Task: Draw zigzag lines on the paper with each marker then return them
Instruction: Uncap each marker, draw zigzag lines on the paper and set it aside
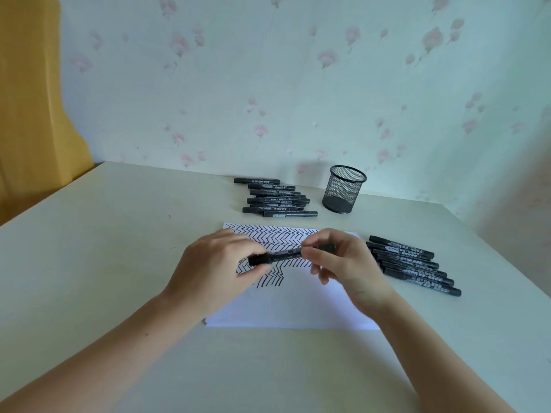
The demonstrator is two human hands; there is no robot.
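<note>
A black marker [284,255] is held level above the white paper [292,308]. My left hand [214,263] grips its left end, where the cap sits. My right hand [340,260] pinches the barrel at its right end. Rows of black zigzag lines cover the upper part of the paper, partly hidden behind both hands. Several black markers [277,199] lie in a pile behind the paper. Another row of several markers [414,265] lies to the right of the paper.
A black mesh pen cup [344,189] stands on the pale table [119,248] at the back, near the flowered wall. A yellow cloth-covered shape [32,114] rises past the table's left edge.
</note>
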